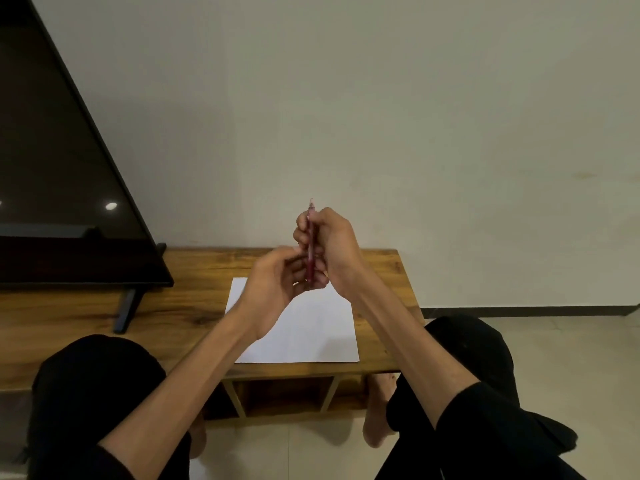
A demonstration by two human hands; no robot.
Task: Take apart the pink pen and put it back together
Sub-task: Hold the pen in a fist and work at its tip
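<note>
Starting nearest: tiled floor (311,452); wooden table (194,271) bearing white paper (311,334); above it, right hand (332,247) clasping upright pink pen (310,244) — left hand (273,285) pinching its lower end; television (52,168); plain wall (381,98).

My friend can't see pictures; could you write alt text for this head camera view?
Two bare hands hold a pink pen upright above a white sheet of paper on a low wooden table: right hand gripping it, left hand at its lower end. A dark screen stands left.
</note>
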